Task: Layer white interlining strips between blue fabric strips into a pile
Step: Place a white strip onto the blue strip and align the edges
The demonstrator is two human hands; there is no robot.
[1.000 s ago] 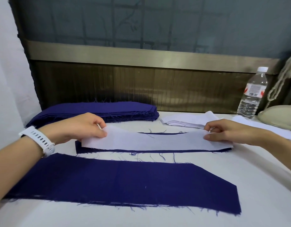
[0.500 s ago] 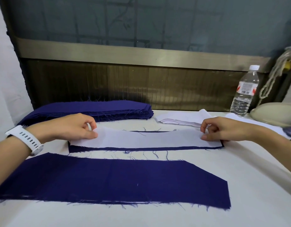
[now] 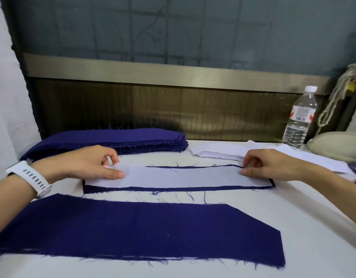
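Interlining strip (image 3: 179, 176), white, lies on a blue fabric strip (image 3: 173, 189) mid-desk, with blue edge showing along its near side and right end. The left hand (image 3: 87, 163) and right hand (image 3: 267, 167) each pinch one end. Bare desk (image 3: 313, 227) opens rightward. A wide blue piece (image 3: 143, 231) lies just nearer.

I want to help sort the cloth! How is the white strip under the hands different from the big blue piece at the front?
The white strip is narrow; the big blue piece is much wider. The white strip lies on a blue strip, pinched at its ends by the left hand and right hand; the big blue piece lies untouched on the table. The big blue piece has frayed edges; the white strip's look clean. Both lie flat.
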